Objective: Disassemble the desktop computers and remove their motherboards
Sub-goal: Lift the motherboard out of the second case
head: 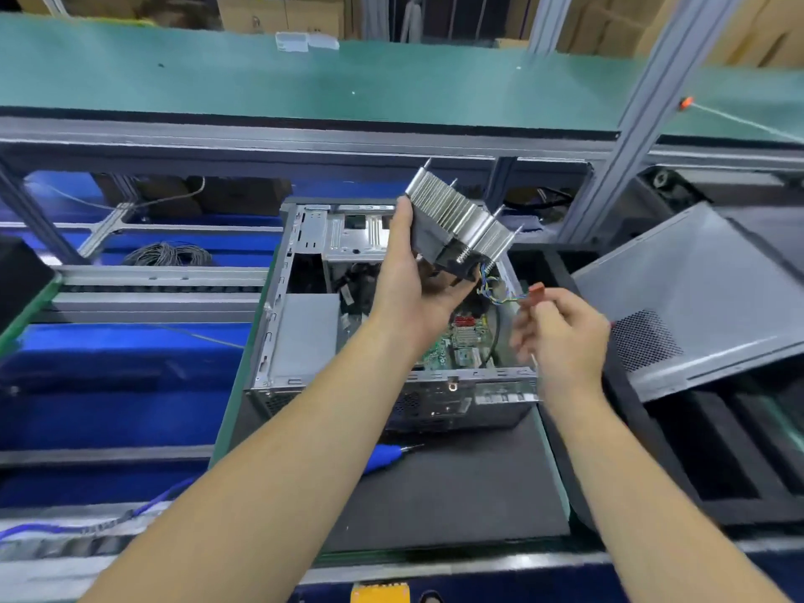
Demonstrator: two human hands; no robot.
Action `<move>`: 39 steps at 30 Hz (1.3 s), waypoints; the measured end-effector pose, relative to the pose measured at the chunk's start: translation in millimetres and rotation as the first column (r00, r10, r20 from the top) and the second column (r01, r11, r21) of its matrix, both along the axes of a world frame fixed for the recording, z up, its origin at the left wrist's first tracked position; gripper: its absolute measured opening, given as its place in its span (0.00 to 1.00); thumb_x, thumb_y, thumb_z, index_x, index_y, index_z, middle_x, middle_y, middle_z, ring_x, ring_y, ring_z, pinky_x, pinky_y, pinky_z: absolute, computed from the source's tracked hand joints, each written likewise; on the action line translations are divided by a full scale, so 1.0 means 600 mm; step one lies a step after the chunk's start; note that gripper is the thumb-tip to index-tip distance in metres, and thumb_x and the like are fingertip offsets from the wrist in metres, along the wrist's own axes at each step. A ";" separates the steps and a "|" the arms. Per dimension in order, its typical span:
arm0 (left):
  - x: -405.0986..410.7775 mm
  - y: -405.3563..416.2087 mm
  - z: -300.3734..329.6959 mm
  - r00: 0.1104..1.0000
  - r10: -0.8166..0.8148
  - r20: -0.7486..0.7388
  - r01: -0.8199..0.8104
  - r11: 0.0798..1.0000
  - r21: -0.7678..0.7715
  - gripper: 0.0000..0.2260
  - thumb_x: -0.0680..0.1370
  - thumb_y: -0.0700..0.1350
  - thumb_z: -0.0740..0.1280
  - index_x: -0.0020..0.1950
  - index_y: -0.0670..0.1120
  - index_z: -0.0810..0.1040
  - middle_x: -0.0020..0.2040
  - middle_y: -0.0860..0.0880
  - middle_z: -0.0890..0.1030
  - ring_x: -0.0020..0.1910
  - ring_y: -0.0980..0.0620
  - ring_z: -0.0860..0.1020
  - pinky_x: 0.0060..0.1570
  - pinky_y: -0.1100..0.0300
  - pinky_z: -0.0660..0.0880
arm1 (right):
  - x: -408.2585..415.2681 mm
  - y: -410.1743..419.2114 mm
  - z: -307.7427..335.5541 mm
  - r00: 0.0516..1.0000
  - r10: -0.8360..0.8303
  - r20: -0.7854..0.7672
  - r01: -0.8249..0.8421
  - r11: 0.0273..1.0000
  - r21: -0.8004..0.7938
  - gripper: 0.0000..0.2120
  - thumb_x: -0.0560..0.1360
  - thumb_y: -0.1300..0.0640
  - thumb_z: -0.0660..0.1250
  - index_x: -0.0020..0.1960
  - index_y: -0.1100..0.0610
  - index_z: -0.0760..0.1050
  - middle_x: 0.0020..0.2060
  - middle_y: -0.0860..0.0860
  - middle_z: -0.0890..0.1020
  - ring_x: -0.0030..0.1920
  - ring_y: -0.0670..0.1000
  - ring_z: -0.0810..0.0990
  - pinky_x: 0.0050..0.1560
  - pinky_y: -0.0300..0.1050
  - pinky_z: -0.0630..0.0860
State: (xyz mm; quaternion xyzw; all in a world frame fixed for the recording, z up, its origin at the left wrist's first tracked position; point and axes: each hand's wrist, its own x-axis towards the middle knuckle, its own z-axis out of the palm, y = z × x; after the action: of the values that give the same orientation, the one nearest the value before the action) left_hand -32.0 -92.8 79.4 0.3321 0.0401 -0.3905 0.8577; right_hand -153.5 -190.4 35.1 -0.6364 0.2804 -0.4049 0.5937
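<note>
Reaching forward from the bottom edge, two bare forearms stretch over a black mat (457, 485) on a workbench. A blue-handled screwdriver (385, 455) lies on the mat, partly hidden under the left forearm, just in front of an open computer case (300, 328). The case lies on its side with its panel off, and the green motherboard (452, 346) shows inside it, low at the right, still seated in the case. The right hand (563, 337) hovers above the case's right edge, blurred, its fingers curled and pinching a small red connector (536, 290) at the end of thin coloured wires (496, 293). The wires run up to a heatsink (457, 219), a block of silver fins on a black fan, with spring screws sticking out at its corners. The left hand (411, 276) grips the heatsink from below and from the left, holding it tilted in the air above the middle of the case. To the right, a grey side panel (696, 293) with a mesh patch leans at a slant, apart from the case. To the left, blue bins (108, 376) sit below the bench level, and a coil of grey cable (169, 254) lies in one farther back. Beyond everything runs a green conveyor belt (304, 80), with cardboard boxes (283, 13) behind it.
</note>
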 end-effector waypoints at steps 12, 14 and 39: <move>-0.155 -0.308 -0.018 0.840 -0.343 0.420 0.149 0.891 0.429 0.21 0.84 0.60 0.54 0.53 0.46 0.81 0.51 0.48 0.83 0.55 0.42 0.81 0.57 0.47 0.77 | -0.145 -0.303 0.039 0.827 0.558 0.068 -0.501 0.677 0.539 0.23 0.75 0.39 0.67 0.63 0.52 0.81 0.60 0.56 0.82 0.53 0.59 0.83 0.40 0.46 0.80; -0.164 -0.333 -0.037 0.660 -0.480 0.578 0.012 0.776 0.631 0.19 0.84 0.55 0.54 0.49 0.45 0.79 0.46 0.49 0.80 0.50 0.45 0.78 0.49 0.54 0.72 | -0.173 -0.330 0.016 0.884 0.466 0.046 -0.410 0.725 0.554 0.21 0.72 0.42 0.71 0.59 0.53 0.82 0.56 0.57 0.83 0.48 0.58 0.83 0.37 0.46 0.78; -0.168 -0.277 -0.128 -0.091 -0.814 0.574 -0.456 0.546 0.702 0.18 0.79 0.45 0.61 0.70 0.47 0.71 0.61 0.46 0.77 0.61 0.43 0.72 0.60 0.45 0.72 | -0.373 -0.394 -0.292 0.244 -0.242 -0.939 -0.018 0.967 -0.254 0.27 0.67 0.47 0.75 0.63 0.50 0.73 0.54 0.58 0.77 0.49 0.62 0.78 0.47 0.50 0.73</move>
State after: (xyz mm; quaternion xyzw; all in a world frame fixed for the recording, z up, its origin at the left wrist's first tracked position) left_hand -132.6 -259.3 2.7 0.8357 -0.4804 -0.0934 0.2491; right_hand -377.1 -427.1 -140.2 -0.7875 0.5843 -0.0002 0.1960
